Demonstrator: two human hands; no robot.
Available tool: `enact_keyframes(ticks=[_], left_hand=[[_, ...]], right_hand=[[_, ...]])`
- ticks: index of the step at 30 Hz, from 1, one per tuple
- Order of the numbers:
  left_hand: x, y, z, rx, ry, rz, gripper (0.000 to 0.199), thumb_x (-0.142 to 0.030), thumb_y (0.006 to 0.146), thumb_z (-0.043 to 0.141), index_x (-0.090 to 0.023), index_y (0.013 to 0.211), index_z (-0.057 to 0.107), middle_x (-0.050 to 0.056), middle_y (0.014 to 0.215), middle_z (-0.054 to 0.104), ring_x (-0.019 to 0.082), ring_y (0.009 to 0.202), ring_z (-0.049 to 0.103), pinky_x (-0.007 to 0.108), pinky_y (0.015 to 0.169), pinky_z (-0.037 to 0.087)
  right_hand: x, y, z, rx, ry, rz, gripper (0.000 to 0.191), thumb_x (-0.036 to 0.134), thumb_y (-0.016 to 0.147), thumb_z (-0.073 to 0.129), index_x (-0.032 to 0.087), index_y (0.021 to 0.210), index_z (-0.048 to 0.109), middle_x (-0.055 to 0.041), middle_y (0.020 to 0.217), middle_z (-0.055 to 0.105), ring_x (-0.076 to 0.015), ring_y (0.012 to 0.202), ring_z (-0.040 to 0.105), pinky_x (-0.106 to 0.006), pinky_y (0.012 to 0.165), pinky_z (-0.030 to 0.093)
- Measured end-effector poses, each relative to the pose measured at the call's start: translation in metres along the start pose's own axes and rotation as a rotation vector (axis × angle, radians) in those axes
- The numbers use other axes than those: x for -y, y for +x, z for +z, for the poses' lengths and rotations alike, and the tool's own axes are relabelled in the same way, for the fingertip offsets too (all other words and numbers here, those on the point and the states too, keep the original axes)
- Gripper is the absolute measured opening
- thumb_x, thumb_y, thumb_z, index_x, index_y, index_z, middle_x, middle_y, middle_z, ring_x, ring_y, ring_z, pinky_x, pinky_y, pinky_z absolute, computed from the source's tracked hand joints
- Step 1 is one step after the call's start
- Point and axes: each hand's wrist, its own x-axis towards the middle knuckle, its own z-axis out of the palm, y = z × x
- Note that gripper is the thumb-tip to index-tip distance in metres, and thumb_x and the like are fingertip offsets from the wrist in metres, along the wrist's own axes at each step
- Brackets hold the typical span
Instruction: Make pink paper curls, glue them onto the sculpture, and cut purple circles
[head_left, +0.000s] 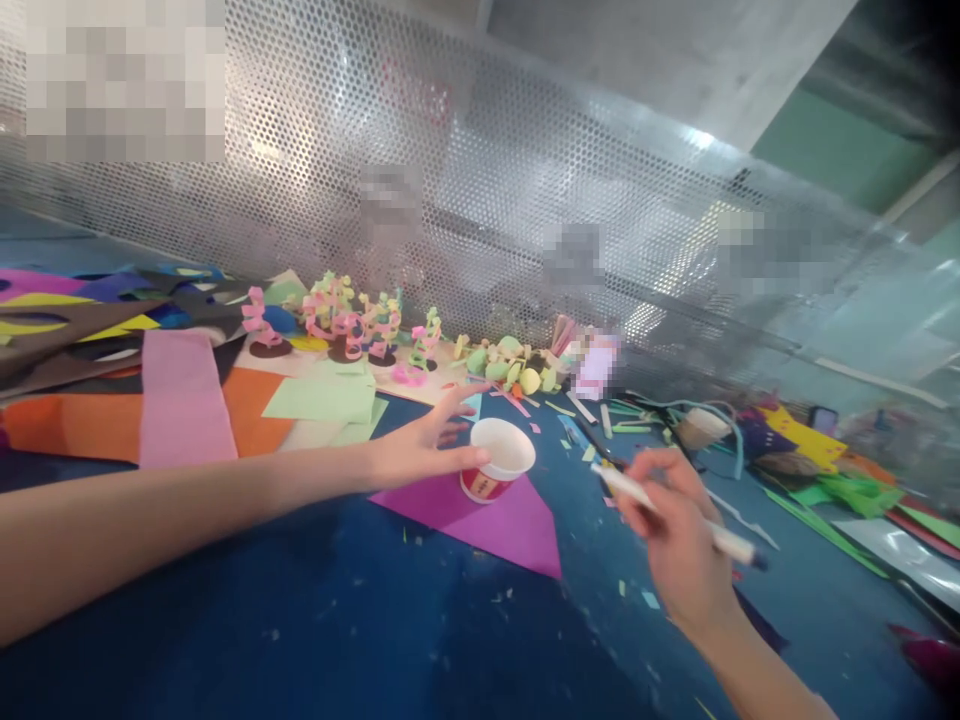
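Note:
A paper cup (496, 465), white inside with a red printed side, stands upright on a purple sheet (517, 535). My left hand (442, 440) reaches to the cup from the left, its fingers spread and the thumb at the rim; whether the thumb presses on it I cannot tell. To the right of the cup, my right hand (679, 535) is closed around a white marker pen (731, 545). One light end of the pen points toward the cup, and a dark end sticks out behind the hand. The right hand is slightly blurred.
Pink, orange and pale green sheets (322, 395) lie at the left. Behind them stand several curly paper spirals (345, 320) on dark discs. Paper scraps, strips and a tipped cup (703, 428) cover the right side. A perforated metal screen (480, 190) rises behind the blue table (360, 620).

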Motion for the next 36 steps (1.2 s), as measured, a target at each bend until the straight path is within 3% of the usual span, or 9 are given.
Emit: enact_keyframes(ticks=[5,8,10,14,19,24,36], left_hand=[[-0.003,0.014,0.005,0.004,-0.058,-0.002,0.074,-0.059,0.079,0.046,-0.027,0.138,0.016,0.017,0.139,0.032,0.030,0.128,0.033,0.050,0.100,0.027],[-0.003,0.020,0.008,0.043,-0.089,0.001,0.066,-0.057,0.084,0.040,-0.024,0.137,0.020,0.015,0.134,0.040,0.027,0.124,0.038,0.047,0.101,0.027],[-0.001,0.022,0.009,0.064,-0.112,-0.003,0.063,-0.055,0.085,0.039,-0.025,0.137,0.020,0.013,0.128,0.045,0.025,0.117,0.045,0.044,0.099,0.031],[0.003,0.023,0.011,0.033,-0.084,-0.006,0.059,-0.055,0.085,0.039,-0.028,0.136,0.023,0.008,0.116,0.053,0.024,0.109,0.050,0.042,0.096,0.034],[0.010,0.023,0.013,0.056,-0.088,-0.019,0.049,-0.052,0.088,0.035,-0.030,0.131,0.032,0.003,0.109,0.056,0.022,0.103,0.050,0.038,0.094,0.035],[0.015,0.024,0.014,0.043,-0.048,-0.044,0.046,-0.056,0.087,0.032,-0.029,0.122,0.042,0.002,0.104,0.055,0.020,0.097,0.051,0.035,0.088,0.038],[0.020,0.026,0.012,0.047,-0.011,-0.079,0.046,-0.058,0.086,0.031,-0.030,0.120,0.041,0.002,0.097,0.058,0.019,0.090,0.053,0.036,0.085,0.039]], right_hand=[[0.018,-0.028,0.029,0.427,-0.295,-0.156,0.002,0.020,0.080,0.047,0.022,0.081,0.047,0.0034,0.063,0.049,-0.0107,0.052,0.046,-0.022,0.048,0.034],[0.025,-0.029,0.050,0.584,-0.494,-0.333,0.014,0.015,0.081,0.043,0.020,0.093,0.045,0.0008,0.073,0.054,-0.0126,0.063,0.052,-0.023,0.057,0.039],[0.026,-0.025,0.063,0.567,-0.605,-0.426,0.010,0.014,0.081,0.041,0.020,0.089,0.043,0.0014,0.068,0.052,-0.0129,0.060,0.051,-0.023,0.053,0.037],[0.018,-0.019,0.083,0.399,-0.834,-0.676,0.009,0.013,0.080,0.039,0.019,0.075,0.044,0.0011,0.058,0.049,-0.0136,0.051,0.048,-0.023,0.048,0.033],[0.011,-0.014,0.097,0.284,-0.997,-0.878,0.016,0.009,0.078,0.040,0.015,0.077,0.054,-0.0014,0.054,0.053,-0.0148,0.050,0.049,-0.026,0.049,0.032],[0.010,-0.013,0.108,0.307,-1.025,-0.941,0.019,0.006,0.079,0.040,0.016,0.072,0.055,-0.0013,0.051,0.052,-0.0147,0.048,0.047,-0.027,0.046,0.029],[0.002,-0.015,0.125,0.189,-1.165,-0.965,0.019,0.003,0.072,0.042,0.017,0.071,0.056,-0.0035,0.049,0.054,-0.0174,0.044,0.050,-0.028,0.041,0.028]])
